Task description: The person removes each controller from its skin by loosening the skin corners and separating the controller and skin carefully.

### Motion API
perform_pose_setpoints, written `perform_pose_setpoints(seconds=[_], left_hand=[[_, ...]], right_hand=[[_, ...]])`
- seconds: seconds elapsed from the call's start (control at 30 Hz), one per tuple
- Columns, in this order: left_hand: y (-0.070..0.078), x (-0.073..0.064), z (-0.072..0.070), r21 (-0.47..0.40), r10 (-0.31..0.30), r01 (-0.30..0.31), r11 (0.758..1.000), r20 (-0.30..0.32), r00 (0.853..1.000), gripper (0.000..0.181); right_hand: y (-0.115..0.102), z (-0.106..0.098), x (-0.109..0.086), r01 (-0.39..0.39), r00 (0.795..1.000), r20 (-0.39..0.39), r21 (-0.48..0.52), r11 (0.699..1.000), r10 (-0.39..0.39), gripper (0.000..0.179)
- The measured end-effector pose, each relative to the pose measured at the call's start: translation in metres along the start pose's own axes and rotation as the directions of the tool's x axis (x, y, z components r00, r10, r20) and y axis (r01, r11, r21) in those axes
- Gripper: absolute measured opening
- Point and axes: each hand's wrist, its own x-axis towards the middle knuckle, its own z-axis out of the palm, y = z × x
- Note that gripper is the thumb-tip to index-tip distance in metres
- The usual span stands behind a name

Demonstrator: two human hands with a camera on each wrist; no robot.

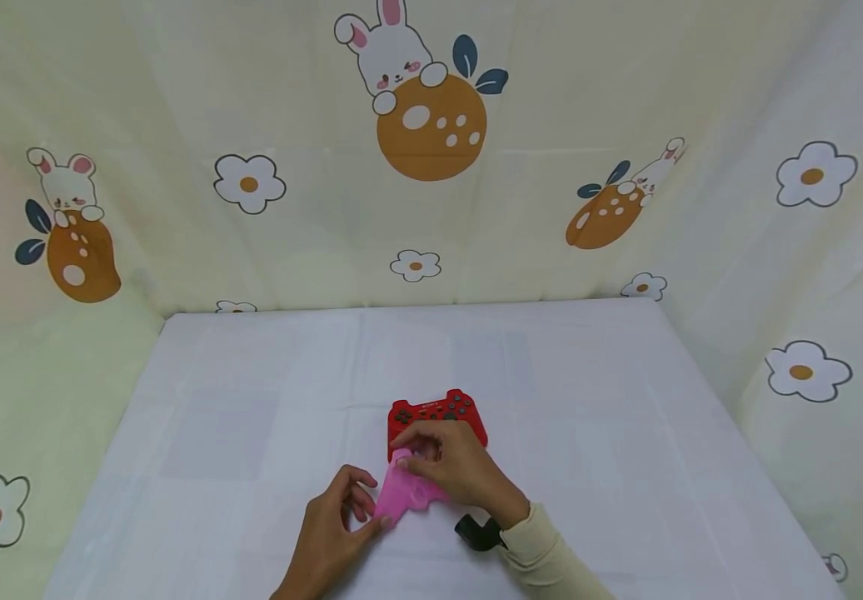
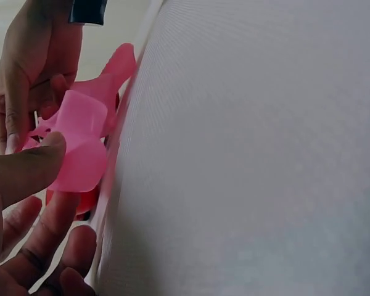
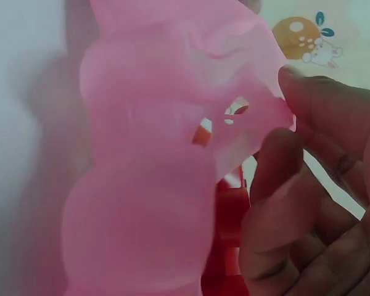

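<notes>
A pink, soft-looking controller cover with cut-out holes is held between both hands, in front of a red game controller lying on the table. My left hand pinches the cover's near left end, thumb on top, as the left wrist view shows. My right hand pinches the cover's far edge between thumb and fingers. In the right wrist view the pink cover fills much of the frame, and part of the red controller shows behind it. The right hand hides the controller's lower part in the head view.
A white cloth covers the table. Behind and beside it hangs a pale curtain printed with rabbits, oranges and flowers. A black device sits at the right wrist, by the beige sleeve.
</notes>
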Motion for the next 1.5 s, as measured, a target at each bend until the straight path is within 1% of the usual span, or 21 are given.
perform_pose_setpoints(seconds=[0.1,0.2,0.3,0.37,0.47,0.53,0.6,0.67,0.73,0.8,0.93,1.0,1.07,1.13,1.2,1.33,1.4,1.5], left_hand=[[-0.001,-0.001,0.0,0.035,0.01,-0.01,0.999,0.013,1.0,0.049],[-0.001,-0.001,0.001,0.062,0.009,-0.011,0.998,0.028,1.0,0.048],[-0.001,-0.001,0.0,0.082,0.01,-0.012,0.997,0.02,1.0,0.046],[0.0,0.001,-0.001,0.094,0.014,-0.014,0.995,0.0,1.0,0.044],[0.004,0.006,-0.003,0.117,0.029,-0.023,0.993,-0.045,0.999,0.042],[0.009,0.012,-0.004,0.13,0.05,-0.04,0.991,-0.074,0.996,0.041],[0.015,0.018,-0.004,0.148,0.088,-0.074,0.986,-0.094,0.992,0.04],[0.021,0.025,-0.002,0.164,0.138,-0.121,0.979,-0.097,0.986,0.039],[0.028,0.032,0.001,0.176,0.192,-0.175,0.969,-0.083,0.978,0.038],[0.033,0.04,0.006,0.19,0.246,-0.232,0.954,-0.052,0.968,0.037],[0.042,0.053,0.02,0.213,0.317,-0.317,0.924,0.035,0.948,0.036],[0.044,0.058,0.027,0.235,0.337,-0.344,0.909,0.073,0.939,0.036],[0.045,0.063,0.034,0.263,0.345,-0.358,0.896,0.098,0.934,0.036],[0.045,0.065,0.039,0.301,0.346,-0.362,0.882,0.107,0.932,0.036],[0.044,0.067,0.043,0.352,0.35,-0.364,0.862,0.105,0.931,0.036],[0.045,0.069,0.049,0.429,0.36,-0.363,0.827,0.092,0.928,0.037],[0.045,0.07,0.052,0.449,0.357,-0.359,0.818,0.091,0.929,0.037],[0.044,0.07,0.055,0.462,0.348,-0.351,0.815,0.095,0.933,0.037]], right_hand=[[0.002,0.0,-0.002,-0.024,0.999,-0.026,-0.026,0.999,0.023,0.022],[0.003,-0.002,-0.007,-0.053,0.995,-0.092,-0.038,0.998,0.049,0.025],[0.005,-0.007,-0.014,-0.085,0.984,-0.16,-0.029,0.996,0.079,0.024],[0.008,-0.011,-0.021,-0.118,0.974,-0.199,-0.027,0.993,0.11,0.023],[0.012,-0.018,-0.033,-0.197,0.95,-0.252,-0.024,0.98,0.185,0.022],[0.015,-0.021,-0.042,-0.261,0.928,-0.284,-0.024,0.965,0.243,0.02],[0.019,-0.023,-0.051,-0.318,0.906,-0.301,-0.019,0.948,0.298,0.02],[0.022,-0.023,-0.059,-0.36,0.888,-0.31,-0.008,0.933,0.34,0.02],[0.023,-0.022,-0.066,-0.385,0.875,-0.317,0.006,0.923,0.367,0.022],[0.025,-0.019,-0.072,-0.402,0.862,-0.333,0.012,0.916,0.383,0.024],[0.029,-0.014,-0.079,-0.435,0.836,-0.363,0.019,0.9,0.411,0.027],[0.031,-0.012,-0.081,-0.458,0.824,-0.364,0.027,0.889,0.435,0.026],[0.033,-0.01,-0.082,-0.47,0.819,-0.354,0.039,0.882,0.452,0.025],[0.035,-0.008,-0.083,-0.469,0.821,-0.343,0.051,0.882,0.457,0.025],[0.036,-0.008,-0.085,-0.463,0.825,-0.337,0.059,0.885,0.454,0.026],[0.038,-0.007,-0.088,-0.439,0.834,-0.344,0.062,0.897,0.432,0.029],[0.038,-0.007,-0.09,-0.43,0.836,-0.352,0.058,0.901,0.421,0.03],[0.039,-0.006,-0.094,-0.425,0.835,-0.358,0.061,0.903,0.418,0.031]])
